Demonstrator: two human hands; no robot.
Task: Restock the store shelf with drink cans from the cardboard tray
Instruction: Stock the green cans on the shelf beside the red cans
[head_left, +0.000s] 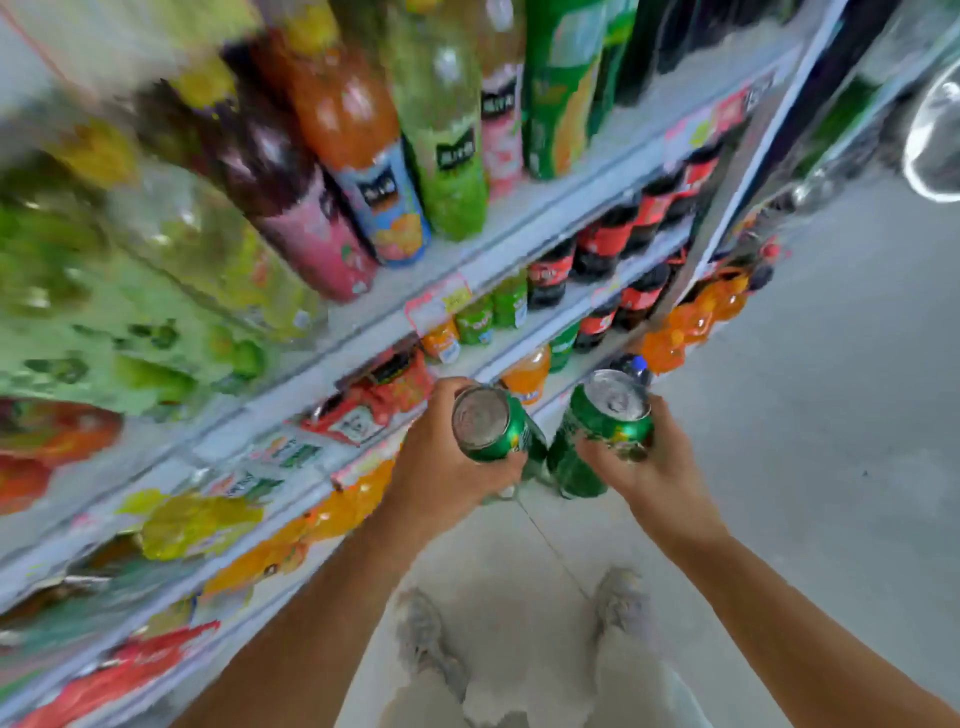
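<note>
Holding one green can in each hand, I face the shelf from the aisle.

My left hand (447, 467) is wrapped around the left green can (491, 426), its silver top tilted toward the camera; my right hand (649, 457) is clamped on the right green can (597, 431), which leans the other way. Their lower ends almost meet above the grey floor (831, 415), just beside the shelf edge (363, 322) stocked with blurred bottles. No cardboard tray shows.

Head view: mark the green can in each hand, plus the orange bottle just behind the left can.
left green can (493, 428), head view, on its green side wall
right green can (597, 431), head view, on its green side wall
orange bottle (527, 375), head view, on its orange body
</note>
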